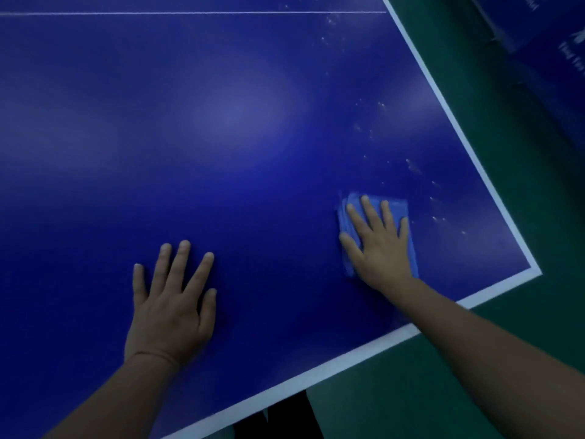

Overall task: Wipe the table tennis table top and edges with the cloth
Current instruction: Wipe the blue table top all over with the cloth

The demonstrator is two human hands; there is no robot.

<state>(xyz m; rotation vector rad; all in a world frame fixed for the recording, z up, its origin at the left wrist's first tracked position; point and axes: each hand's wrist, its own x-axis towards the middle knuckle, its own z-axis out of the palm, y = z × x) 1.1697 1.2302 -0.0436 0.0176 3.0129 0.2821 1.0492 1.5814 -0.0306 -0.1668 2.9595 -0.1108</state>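
Bench [240,122]: blue table tennis top, white edge lines. Cloth [397,204]: blue, folded, flat near the right corner. Right hand [380,245]: fingers straight, spread, pressing the cloth. Left hand [172,305]: fingers splayed flat on the bare top, well apart from the cloth. Pale specks [414,167] beyond the cloth.

A folded blue cloth [376,229] lies flat on the white-edged blue table [221,122] near its corner.
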